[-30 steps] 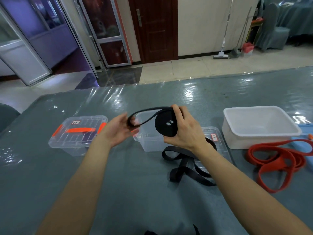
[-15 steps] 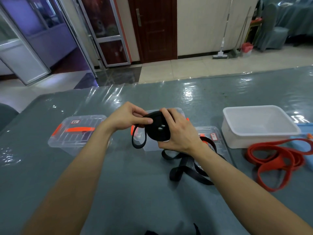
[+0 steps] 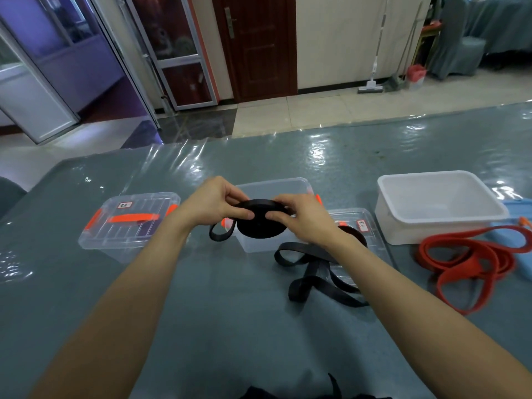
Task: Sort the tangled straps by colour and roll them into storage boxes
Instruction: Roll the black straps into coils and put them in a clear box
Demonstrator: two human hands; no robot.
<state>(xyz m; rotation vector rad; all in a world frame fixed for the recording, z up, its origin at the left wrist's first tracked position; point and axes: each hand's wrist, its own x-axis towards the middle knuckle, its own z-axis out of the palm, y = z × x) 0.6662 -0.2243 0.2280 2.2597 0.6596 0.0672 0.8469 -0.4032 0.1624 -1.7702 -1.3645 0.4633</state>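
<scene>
L hand [image 3: 214, 201]: forearm comes in from lower-left corner, wrist about straight. Fingers curled over top edge of black rolled webbing strap coil [image 3: 260, 223], thumb pressed on its near face. Pinch grip, closed on the coil.
R hand [image 3: 305, 218]: forearm in from lower-right corner, angled toward centre. Fingers wrapped over coil's top-right rim, thumb on near face just beside the L thumb. Also a closed pinch on the coil.
Coil pos: held off the table btwn both hands, tilted so flat face points toward cam. Sits in front of, and partly overlapping in view, the open clear plastic storage box [image 3: 273, 184].
Loose tail [image 3: 220, 234]: short black loop hanging from coil's left side, under L hand, down toward table.
Open box: no lid on, orange latch showing by R hand. Can't tell contents, hands block it.
Closed clear plastic box w/ orange handle and latches [image 3: 129, 223]: left of the hands, lid on, white label on top.
Clear flat lid w/ white label [image 3: 363, 226]: on table right of open box, partly under R wrist.
Loose black webbing strap [image 3: 313, 269]: tangled on table under R forearm, partly lying over the lid.
White rectangular plastic tub [image 3: 437, 223]: far right, apart from hands.
Red-orange strap pile [image 3: 475, 263]: looped on table just in front of tub.
Light blue item [image 3: 518, 207]: right edge, beside tub, ID unclear.
Table w/ grey-blue cloth under clear plastic sheet [image 3: 201, 312]: carries everything above.
</scene>
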